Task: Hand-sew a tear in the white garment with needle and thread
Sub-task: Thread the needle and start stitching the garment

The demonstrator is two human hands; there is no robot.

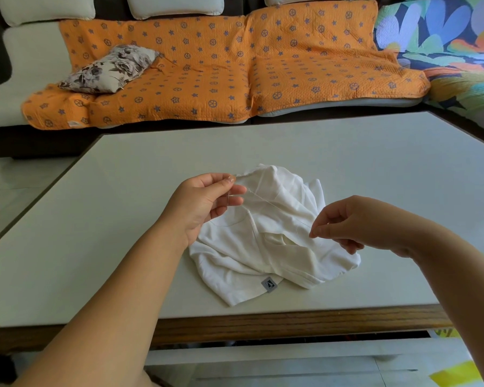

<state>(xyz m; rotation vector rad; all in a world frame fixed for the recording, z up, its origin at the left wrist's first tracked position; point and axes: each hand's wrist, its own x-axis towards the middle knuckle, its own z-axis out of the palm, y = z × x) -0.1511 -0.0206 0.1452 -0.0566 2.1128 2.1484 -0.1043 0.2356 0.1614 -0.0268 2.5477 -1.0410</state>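
A crumpled white garment (pixel 266 236) with a small grey label lies on the pale table (pixel 123 219) near its front edge. My left hand (pixel 204 202) is raised over the garment's left side and pinches a thin needle (pixel 229 197) between thumb and fingers. A fine white thread (pixel 274 205) runs from the needle rightwards across the garment. My right hand (pixel 347 222) hovers over the garment's right side and pinches the thread's other end between thumb and forefinger.
The table has a wooden front edge (pixel 291 325). Behind it stands a sofa under an orange patterned cover (pixel 221 68), with a floral cushion (pixel 109 69) on its left. A colourful patterned fabric (pixel 444 37) lies at the far right.
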